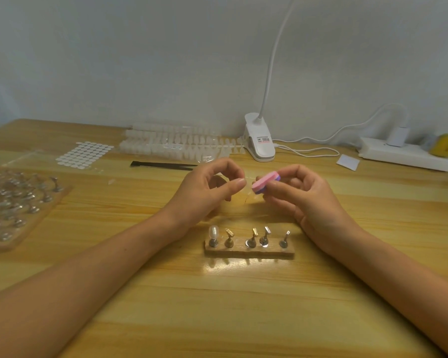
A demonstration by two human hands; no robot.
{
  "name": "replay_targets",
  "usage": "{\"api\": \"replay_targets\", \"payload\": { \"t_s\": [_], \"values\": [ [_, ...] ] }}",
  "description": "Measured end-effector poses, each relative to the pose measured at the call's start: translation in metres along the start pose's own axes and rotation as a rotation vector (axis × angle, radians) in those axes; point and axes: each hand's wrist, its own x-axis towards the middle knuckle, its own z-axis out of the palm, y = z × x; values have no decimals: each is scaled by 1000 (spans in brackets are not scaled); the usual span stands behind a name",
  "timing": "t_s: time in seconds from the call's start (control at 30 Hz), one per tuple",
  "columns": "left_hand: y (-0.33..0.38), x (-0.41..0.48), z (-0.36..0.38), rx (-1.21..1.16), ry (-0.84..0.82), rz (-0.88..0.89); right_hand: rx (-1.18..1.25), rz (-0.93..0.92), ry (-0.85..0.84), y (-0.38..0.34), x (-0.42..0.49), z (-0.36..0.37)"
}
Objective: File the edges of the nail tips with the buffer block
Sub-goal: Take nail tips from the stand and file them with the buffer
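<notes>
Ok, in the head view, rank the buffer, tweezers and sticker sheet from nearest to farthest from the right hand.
1. Buffer: held in the right hand.
2. Tweezers: on the table, behind the left hand.
3. Sticker sheet: farther left, past the tweezers.

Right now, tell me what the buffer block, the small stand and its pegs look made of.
The buffer block: likely foam, matte, with pink and purple layers showing at its edge. The small stand: looks like wood or cork, a pale rough-edged strip. Its pegs: apparently metal, shiny grey with glints.
</notes>
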Motion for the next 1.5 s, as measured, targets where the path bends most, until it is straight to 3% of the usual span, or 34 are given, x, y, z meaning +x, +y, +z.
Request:
{"api": "replay_targets", "payload": {
  "t_s": [0.1, 0.27, 0.4, 0.53, 0.67, 0.8, 0.97, 1.27, 1.37, 1.5],
  "values": [
    [0, 0, 0, 5, 5, 7, -202, -26, -95, 3, -4, 5],
    [-1, 0, -1, -9, 20, 4, -58, -83, 64, -1, -2, 0],
    [0, 0, 0, 17, -2, 29, -148, -108, -16, 4, -4, 4],
    [0, -1, 0, 14, 11, 24, -41, -194, 147, 1, -1, 1],
    [1, -1, 0, 10, -28, 27, -243, -211, -21, 8, -4, 4],
    [1, -2, 1, 59, -51, 35, -90, -253, 141, -1, -2, 0],
    [-2, 0, 0, 68, -29, -17, -319, -249, -7, 6, -5, 6],
    [-11, 5, -3, 23, 90, -154, -400, -215, -26, 7, -3, 2],
    [2, 9, -22, 86, -92, -174, -424, -210, -47, 8, -1, 0],
    [17, 11, -52, 463, -602, -106, -379, -202, -63, 10, 0, -3]
  ]
}}
